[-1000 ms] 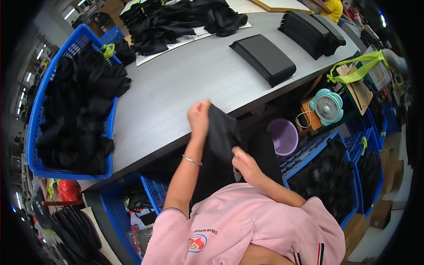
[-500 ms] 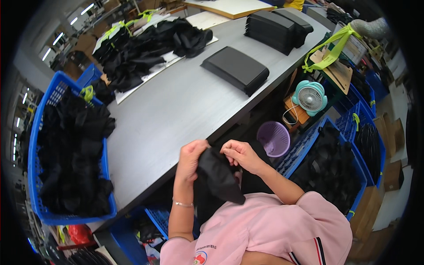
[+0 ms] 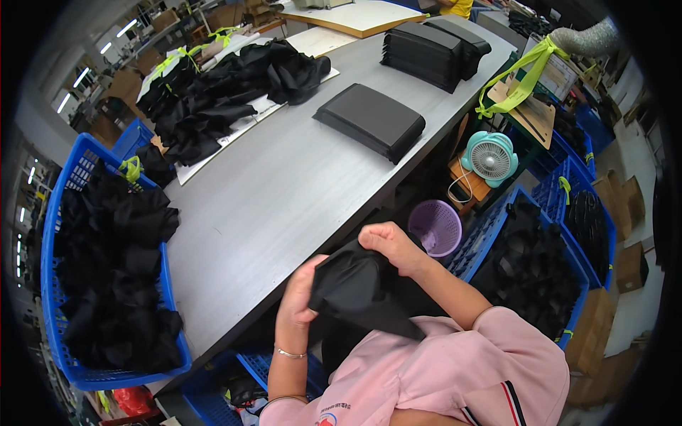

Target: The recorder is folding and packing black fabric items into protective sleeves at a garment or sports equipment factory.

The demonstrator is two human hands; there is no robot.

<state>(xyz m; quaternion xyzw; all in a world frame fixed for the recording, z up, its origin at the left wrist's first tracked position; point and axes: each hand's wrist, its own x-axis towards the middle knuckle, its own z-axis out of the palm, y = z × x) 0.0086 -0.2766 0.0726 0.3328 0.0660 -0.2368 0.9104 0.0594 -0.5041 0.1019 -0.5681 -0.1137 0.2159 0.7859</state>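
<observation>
A piece of black fabric (image 3: 355,284) is stretched between my hands, close to my chest and just off the table's near edge. My left hand (image 3: 298,291) grips its left side, slightly blurred, with part of the fingers hidden behind the cloth. My right hand (image 3: 387,240) is closed on the fabric's upper right edge, fingers curled in. The cloth's lower corner hangs across my pink shirt. Beyond my hands, a low stack of dark rectangular pieces (image 3: 371,119) lies on the grey table (image 3: 234,234).
Left, a blue crate (image 3: 53,284) holds black cloth. Black fabric pieces (image 3: 213,106) lie on a white board; taller dark stacks (image 3: 426,53) stand farther back. To the right are a turquoise fan (image 3: 490,157), a purple basket (image 3: 435,227) and blue crates (image 3: 579,312) with black material.
My right hand has moved up, lifting and spreading the cloth, which opens out wider. My left hand is slightly lower on its side. The view has shifted a little.
</observation>
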